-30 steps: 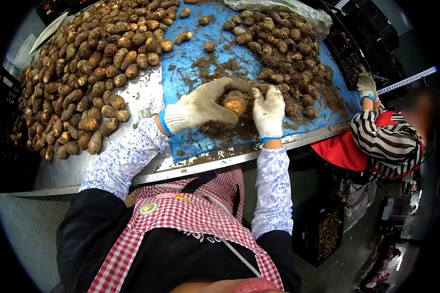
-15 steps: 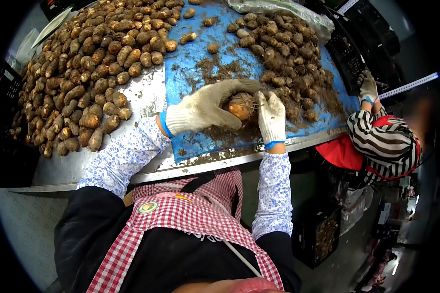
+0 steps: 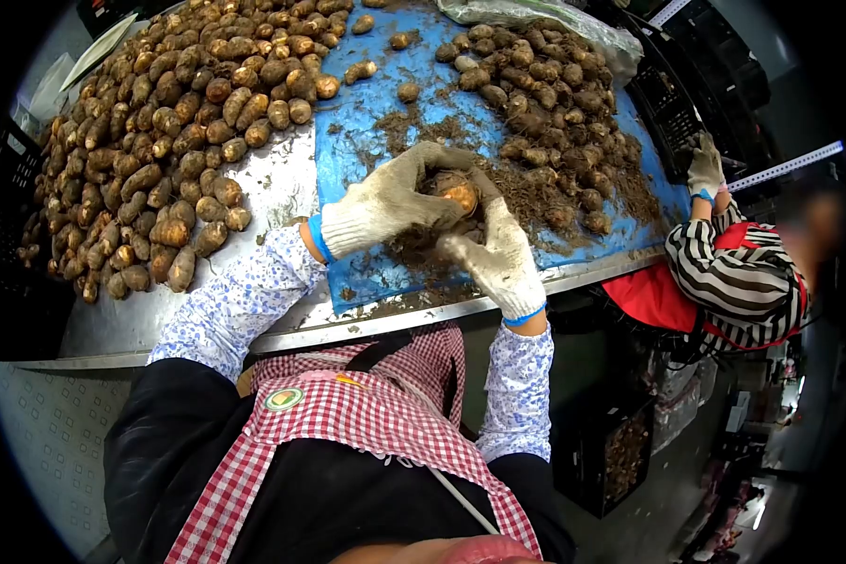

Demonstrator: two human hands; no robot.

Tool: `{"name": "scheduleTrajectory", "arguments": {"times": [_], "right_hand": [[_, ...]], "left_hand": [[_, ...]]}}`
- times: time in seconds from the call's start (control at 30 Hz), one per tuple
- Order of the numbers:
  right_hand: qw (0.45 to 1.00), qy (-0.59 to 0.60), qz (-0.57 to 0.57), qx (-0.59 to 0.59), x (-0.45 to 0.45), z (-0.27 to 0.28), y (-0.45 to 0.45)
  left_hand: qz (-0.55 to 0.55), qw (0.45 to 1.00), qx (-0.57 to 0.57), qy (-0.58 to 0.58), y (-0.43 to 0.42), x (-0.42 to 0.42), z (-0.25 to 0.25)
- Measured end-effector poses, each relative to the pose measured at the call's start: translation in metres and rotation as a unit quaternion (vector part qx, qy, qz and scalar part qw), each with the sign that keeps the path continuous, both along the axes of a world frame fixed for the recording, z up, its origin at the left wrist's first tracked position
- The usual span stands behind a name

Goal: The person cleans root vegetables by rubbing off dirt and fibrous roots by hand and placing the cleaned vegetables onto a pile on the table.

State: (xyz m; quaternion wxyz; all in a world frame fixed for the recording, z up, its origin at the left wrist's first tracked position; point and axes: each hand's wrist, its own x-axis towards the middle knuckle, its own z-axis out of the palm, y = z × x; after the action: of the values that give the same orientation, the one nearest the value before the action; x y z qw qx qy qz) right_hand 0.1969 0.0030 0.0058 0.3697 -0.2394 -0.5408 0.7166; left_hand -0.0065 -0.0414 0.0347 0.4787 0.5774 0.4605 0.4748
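Note:
Both of my hands wear dirty white knit gloves with blue cuffs. My left hand (image 3: 390, 199) is wrapped round a brown, hairy taro (image 3: 459, 195) with an orange-tan patch facing up. On the taro's near right side, my right hand (image 3: 500, 256) curls its fingers and thumb about it; the thumb is slightly blurred. The two hands hold the taro just above the blue sheet (image 3: 352, 273). Loose soil and root fibres lie beneath them.
A large heap of cleaner taros (image 3: 150, 155) fills the table's left side. Rootier taros (image 3: 559, 122) are piled at the right. A clear plastic bag (image 3: 555, 23) lies behind them. A co-worker in striped sleeves (image 3: 724, 282) stands right, beside black crates (image 3: 667, 108).
My right hand has swung lower and to the left around the taro. The taro has shifted slightly left and up, with my left fingers curling closer over it.

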Motion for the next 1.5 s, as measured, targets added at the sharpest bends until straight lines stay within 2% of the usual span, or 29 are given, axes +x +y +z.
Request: {"name": "scheduleTrajectory", "arguments": {"times": [0.03, 0.07, 0.13, 0.17, 0.23, 0.27, 0.3, 0.43, 0.53, 0.57, 0.6, 0.67, 0.73, 0.77, 0.8, 0.9, 0.97, 1.0, 1.03, 1.13, 1.17, 1.23, 1.27, 1.3, 1.33, 1.37, 1.43, 1.47, 1.5], "right_hand": [[0.973, -0.134, -0.033, 0.185, -0.004, 0.009, -0.008], [0.962, -0.170, -0.053, 0.206, -0.009, 0.010, -0.010], [0.934, -0.244, -0.091, 0.245, -0.018, 0.014, -0.016], [0.903, -0.276, -0.114, 0.310, -0.022, 0.022, -0.020], [0.833, -0.321, -0.175, 0.415, -0.025, 0.025, -0.026], [0.825, -0.333, -0.173, 0.423, -0.026, 0.025, -0.025], [0.816, -0.346, -0.169, 0.431, -0.027, 0.027, -0.023], [0.787, -0.348, -0.205, 0.466, -0.030, 0.025, -0.018], [0.779, -0.352, -0.227, 0.467, -0.030, 0.014, -0.011], [0.779, -0.353, -0.228, 0.465, -0.030, 0.013, -0.010], [0.779, -0.354, -0.230, 0.463, -0.029, 0.011, -0.009], [0.860, -0.300, -0.237, 0.338, -0.022, -0.002, 0.001], [0.907, -0.258, -0.226, 0.245, -0.016, -0.004, 0.005], [0.920, -0.244, -0.217, 0.217, -0.014, 0.000, 0.002], [0.920, -0.248, -0.197, 0.230, -0.014, 0.013, -0.006], [0.909, -0.256, -0.186, 0.271, -0.015, 0.013, -0.007], [0.913, -0.239, -0.180, 0.278, -0.017, 0.011, -0.007], [0.914, -0.231, -0.178, 0.281, -0.017, 0.010, -0.007], [0.874, -0.290, -0.187, 0.342, -0.015, 0.009, -0.004], [0.779, -0.331, -0.202, 0.492, -0.011, 0.014, -0.004], [0.774, -0.335, -0.206, 0.496, -0.010, 0.010, -0.002], [0.832, -0.298, -0.197, 0.424, -0.011, 0.011, -0.003], [0.859, -0.278, -0.191, 0.385, -0.012, 0.011, -0.005], [0.960, -0.087, -0.149, 0.220, -0.012, 0.006, -0.006], [0.978, -0.065, -0.123, 0.158, -0.004, 0.006, -0.004], [0.848, -0.191, -0.170, 0.464, 0.009, 0.000, 0.009], [0.850, -0.157, -0.134, 0.485, 0.022, -0.022, 0.016], [0.978, 0.006, -0.058, 0.200, 0.025, -0.033, 0.012], [0.995, 0.081, -0.014, 0.056, 0.027, -0.043, 0.014]], "left_hand": [[-0.008, 1.000, -0.003, -0.025, 0.001, -0.001, -0.002], [-0.017, 0.999, -0.007, -0.050, 0.001, -0.002, -0.003], [-0.014, 0.999, 0.011, -0.029, 0.002, -0.001, -0.001], [-0.013, 1.000, 0.020, -0.018, 0.002, 0.000, 0.001], [0.022, 0.994, 0.075, 0.079, -0.007, 0.005, 0.014], [0.039, 0.986, 0.103, 0.128, -0.010, 0.007, 0.019], [0.070, 0.941, 0.256, 0.208, -0.003, 0.009, 0.013], [0.114, 0.908, 0.268, 0.301, 0.002, 0.014, 0.007], [0.101, 0.890, 0.167, 0.412, 0.008, 0.017, 0.013], [0.103, 0.915, 0.137, 0.365, 0.008, 0.018, 0.018], [0.146, 0.922, 0.160, 0.322, 0.012, 0.016, 0.010], [0.229, 0.924, 0.203, 0.229, 0.031, 0.005, -0.031], [0.228, 0.972, 0.041, 0.041, 0.040, -0.005, -0.024], [0.244, 0.968, -0.035, -0.056, 0.044, -0.010, -0.021], [0.245, 0.964, -0.048, 0.090, 0.034, -0.011, -0.010], [0.106, 0.977, -0.058, 0.177, 0.027, 0.006, 0.008], [0.047, 0.956, -0.036, 0.287, 0.029, 0.006, -0.003], [0.041, 0.951, -0.023, 0.306, 0.020, 0.010, 0.006], [0.034, 0.948, 0.005, 0.317, 0.016, 0.008, 0.010], [0.029, 0.920, 0.025, 0.390, 0.014, 0.009, 0.020], [0.027, 0.926, 0.013, 0.377, 0.014, 0.011, 0.018], [0.026, 0.936, -0.008, 0.352, 0.019, 0.012, 0.013], [0.026, 0.959, -0.047, 0.280, 0.023, 0.011, 0.009], [0.025, 0.975, -0.084, 0.206, 0.027, 0.009, 0.004], [0.021, 0.984, -0.121, 0.131, 0.029, 0.009, 0.006], [0.035, 0.982, -0.182, -0.021, 0.023, 0.010, 0.010], [0.080, 0.982, -0.158, -0.064, 0.030, 0.009, -0.004], [0.105, 0.980, -0.143, -0.085, 0.035, 0.007, -0.012], [0.133, 0.982, -0.031, 0.131, 0.040, 0.003, -0.016]]}}
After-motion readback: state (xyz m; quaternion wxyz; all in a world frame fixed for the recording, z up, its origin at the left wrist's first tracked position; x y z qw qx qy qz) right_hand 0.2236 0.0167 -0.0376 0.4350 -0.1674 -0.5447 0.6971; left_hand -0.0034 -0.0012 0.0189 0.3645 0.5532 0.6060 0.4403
